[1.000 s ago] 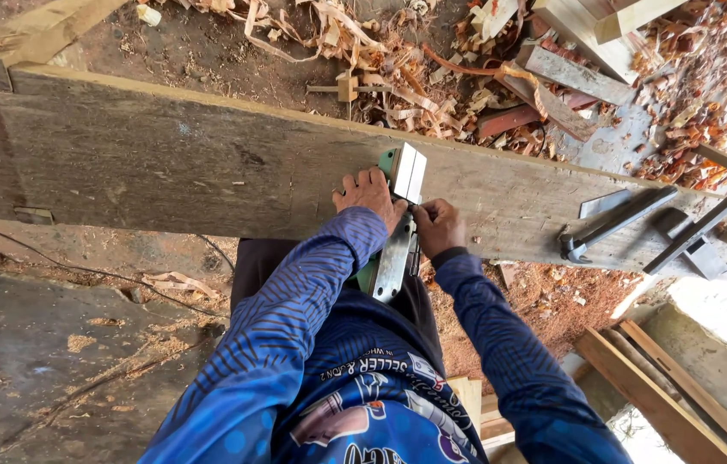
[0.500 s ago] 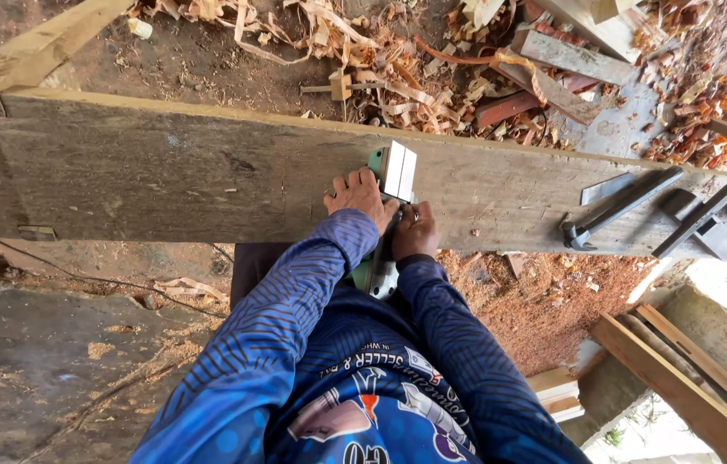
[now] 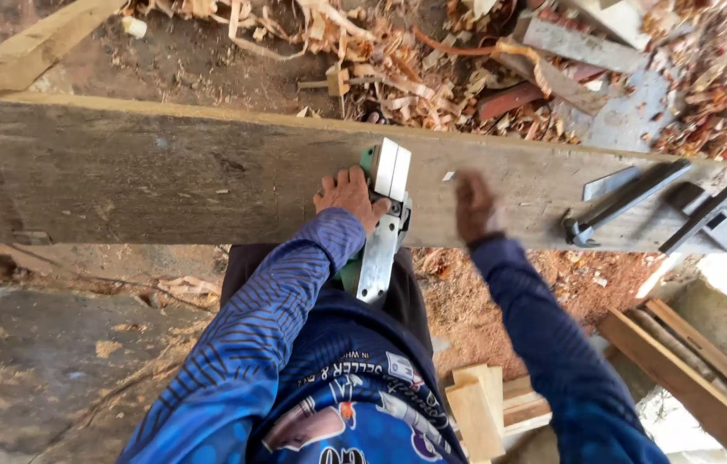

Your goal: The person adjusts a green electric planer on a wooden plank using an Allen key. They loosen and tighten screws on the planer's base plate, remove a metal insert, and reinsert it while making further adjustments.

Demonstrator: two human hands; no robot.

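The left hand (image 3: 348, 196) rests on a green and silver power planer (image 3: 383, 225), its fingers curled around the tool's front end where that end sits on a long weathered wooden plank (image 3: 165, 167). The planer's metal base runs back from those fingers, off the plank's near edge toward the person's body. The right hand (image 3: 473, 206) is just right of the planer, apart from it, lying on the plank; it is blurred, so whether its fingers are spread or closed cannot be told, and it holds nothing visible. Farther right of the right fingers, 2 dark metal tools (image 3: 630, 199) lie on the plank. Beyond both hands, wood shavings (image 3: 398, 60) cover the ground.
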